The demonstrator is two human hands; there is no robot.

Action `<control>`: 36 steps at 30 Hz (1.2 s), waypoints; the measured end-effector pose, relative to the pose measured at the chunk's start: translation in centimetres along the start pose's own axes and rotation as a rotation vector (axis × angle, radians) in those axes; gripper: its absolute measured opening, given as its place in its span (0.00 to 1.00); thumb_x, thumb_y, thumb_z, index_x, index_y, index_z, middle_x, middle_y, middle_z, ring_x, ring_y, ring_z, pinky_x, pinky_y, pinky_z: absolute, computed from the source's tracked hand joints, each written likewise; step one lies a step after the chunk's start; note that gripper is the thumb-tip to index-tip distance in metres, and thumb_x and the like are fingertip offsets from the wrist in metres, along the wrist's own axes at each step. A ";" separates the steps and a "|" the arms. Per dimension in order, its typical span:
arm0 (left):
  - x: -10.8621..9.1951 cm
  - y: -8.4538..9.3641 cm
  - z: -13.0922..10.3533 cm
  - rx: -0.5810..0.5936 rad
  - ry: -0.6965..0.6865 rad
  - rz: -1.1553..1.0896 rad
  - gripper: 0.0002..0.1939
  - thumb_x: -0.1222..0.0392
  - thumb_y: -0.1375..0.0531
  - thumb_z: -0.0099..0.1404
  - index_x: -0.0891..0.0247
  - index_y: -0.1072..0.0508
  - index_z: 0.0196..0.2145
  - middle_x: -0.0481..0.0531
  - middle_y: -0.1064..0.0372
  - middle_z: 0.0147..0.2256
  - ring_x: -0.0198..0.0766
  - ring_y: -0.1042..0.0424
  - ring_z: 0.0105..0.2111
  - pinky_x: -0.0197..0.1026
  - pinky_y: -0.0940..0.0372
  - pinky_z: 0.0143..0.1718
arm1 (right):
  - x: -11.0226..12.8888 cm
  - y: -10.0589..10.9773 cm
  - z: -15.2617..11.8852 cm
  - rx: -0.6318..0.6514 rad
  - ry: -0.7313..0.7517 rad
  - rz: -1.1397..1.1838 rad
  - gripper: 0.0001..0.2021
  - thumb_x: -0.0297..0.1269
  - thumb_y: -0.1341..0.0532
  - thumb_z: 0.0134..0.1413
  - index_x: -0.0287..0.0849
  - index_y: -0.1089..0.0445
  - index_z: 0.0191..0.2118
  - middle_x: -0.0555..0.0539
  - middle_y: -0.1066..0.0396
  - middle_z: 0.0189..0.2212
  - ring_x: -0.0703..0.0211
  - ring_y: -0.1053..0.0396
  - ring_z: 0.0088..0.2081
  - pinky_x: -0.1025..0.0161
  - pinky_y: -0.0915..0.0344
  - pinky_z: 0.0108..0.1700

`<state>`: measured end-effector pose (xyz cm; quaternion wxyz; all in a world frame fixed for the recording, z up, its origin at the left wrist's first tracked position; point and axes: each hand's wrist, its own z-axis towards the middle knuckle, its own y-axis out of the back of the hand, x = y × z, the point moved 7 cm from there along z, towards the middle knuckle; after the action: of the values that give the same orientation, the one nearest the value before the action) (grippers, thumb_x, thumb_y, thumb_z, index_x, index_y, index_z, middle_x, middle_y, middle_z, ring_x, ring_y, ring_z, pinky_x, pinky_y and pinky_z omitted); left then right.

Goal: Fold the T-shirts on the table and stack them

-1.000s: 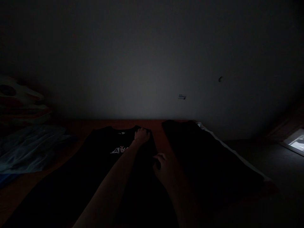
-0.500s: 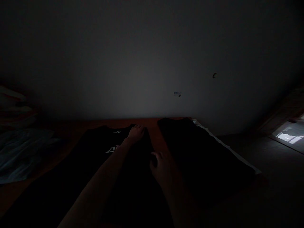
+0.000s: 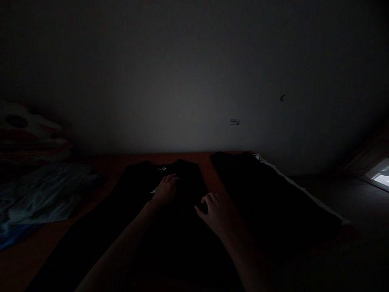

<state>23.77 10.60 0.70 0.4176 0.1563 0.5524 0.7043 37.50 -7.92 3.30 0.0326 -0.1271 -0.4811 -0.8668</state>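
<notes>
Dimly lit, a black shirt [image 3: 182, 243] lies spread on a reddish-brown table [image 3: 209, 172], its neckline toward the pale wall [image 3: 152, 81] and a small light neck label [image 3: 162, 168] showing. The person's left hand [image 3: 166, 189] is over the chest, partly covering a pale print [image 3: 154, 190]; its fingers reach forward over the cloth, but whether they pinch any of it cannot be told. Nearer the shirt's right edge, the right hand [image 3: 214, 211] is curved, thumb and forefinger apart with a dark gap between them; whether it touches the fabric is too dark to see. Beside the shirt, across a strip of tabletop, lies another dark garment [image 3: 273, 198] with a white edge [image 3: 299, 187] along its far right side. Crumpled greyish material [image 3: 48, 196] sits at the left.
</notes>
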 end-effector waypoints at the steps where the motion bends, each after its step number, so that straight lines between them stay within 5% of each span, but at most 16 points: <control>1: 0.3 -0.3 0.0 -0.003 0.019 -0.007 0.21 0.69 0.48 0.68 0.61 0.27 0.55 0.60 0.32 0.60 0.49 0.34 0.60 0.53 0.39 0.62 | 0.6 -0.1 0.2 0.017 0.012 -0.031 0.09 0.44 0.34 0.55 0.46 0.33 0.34 0.47 0.28 0.35 0.50 0.31 0.41 0.56 0.37 0.44; 5: 0.7 -0.7 0.3 0.005 0.046 -0.026 0.21 0.67 0.48 0.69 0.60 0.28 0.57 0.61 0.33 0.61 0.51 0.34 0.61 0.56 0.37 0.60 | 2.6 -0.6 1.5 0.065 -0.083 -0.147 0.14 0.48 0.33 0.54 0.45 0.34 0.34 0.45 0.28 0.35 0.48 0.30 0.41 0.55 0.38 0.45; 9: 0.9 -0.8 0.3 0.043 0.087 -0.079 0.23 0.67 0.48 0.70 0.54 0.28 0.58 0.58 0.33 0.62 0.53 0.34 0.62 0.61 0.37 0.59 | 3.1 -1.6 2.4 0.129 -0.223 -0.173 0.05 0.34 0.36 0.57 0.44 0.33 0.38 0.44 0.25 0.35 0.50 0.27 0.39 0.58 0.38 0.41; 13: 1.4 -0.6 0.7 0.012 0.114 -0.168 0.21 0.67 0.47 0.68 0.58 0.25 0.55 0.59 0.28 0.57 0.51 0.30 0.58 0.59 0.36 0.59 | 1.9 -1.8 2.2 0.054 -0.306 0.032 0.08 0.29 0.40 0.54 0.44 0.31 0.40 0.49 0.25 0.29 0.57 0.27 0.32 0.64 0.39 0.36; 17: 2.2 -0.2 1.1 -0.058 0.162 -0.231 0.20 0.65 0.50 0.71 0.62 0.24 0.54 0.58 0.26 0.53 0.43 0.26 0.53 0.47 0.33 0.57 | 1.2 -0.8 2.0 -0.004 -0.243 0.228 0.11 0.33 0.41 0.53 0.44 0.28 0.43 0.52 0.28 0.25 0.60 0.29 0.28 0.65 0.39 0.33; 19: 2.5 0.0 1.1 -0.084 0.195 -0.248 0.19 0.61 0.52 0.73 0.63 0.23 0.52 0.58 0.24 0.50 0.42 0.25 0.51 0.45 0.32 0.55 | 1.2 -0.6 2.4 0.069 -0.200 0.240 0.07 0.40 0.40 0.57 0.45 0.27 0.35 0.53 0.29 0.22 0.61 0.30 0.26 0.66 0.41 0.31; 21: 2.5 0.1 0.9 -0.093 0.216 -0.252 0.18 0.58 0.50 0.74 0.63 0.22 0.48 0.58 0.23 0.47 0.43 0.25 0.49 0.45 0.32 0.54 | 0.9 -0.5 3.4 0.116 -0.203 0.210 0.17 0.47 0.44 0.63 0.45 0.28 0.28 0.51 0.28 0.21 0.60 0.29 0.26 0.65 0.40 0.31; 25: 2.1 0.3 0.6 -0.101 0.241 -0.241 0.13 0.58 0.44 0.71 0.62 0.21 0.45 0.58 0.23 0.47 0.45 0.25 0.49 0.46 0.33 0.54 | -0.5 -1.8 7.2 0.131 -0.251 0.123 0.18 0.39 0.53 0.70 0.42 0.26 0.47 0.43 0.20 0.40 0.57 0.23 0.41 0.63 0.33 0.44; 28: 2.0 0.3 0.4 -0.098 0.257 -0.233 0.12 0.59 0.44 0.71 0.62 0.21 0.45 0.58 0.23 0.47 0.45 0.24 0.48 0.46 0.33 0.54 | -1.0 -4.7 10.5 0.211 -0.187 0.107 0.19 0.31 0.51 0.67 0.40 0.31 0.58 0.40 0.26 0.55 0.55 0.28 0.55 0.60 0.38 0.58; 36: 2.5 -0.1 0.5 -0.078 0.304 -0.178 0.14 0.61 0.45 0.71 0.62 0.22 0.47 0.57 0.22 0.48 0.44 0.25 0.49 0.44 0.34 0.54 | -4.0 -11.3 13.6 0.484 -0.192 0.050 0.26 0.39 0.53 0.70 0.34 0.41 0.68 0.35 0.40 0.68 0.49 0.41 0.67 0.52 0.47 0.67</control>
<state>22.66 12.82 0.14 0.3960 -0.0178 0.5930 0.7009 41.95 9.26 -0.18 0.0378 -0.2091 -0.6721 -0.7093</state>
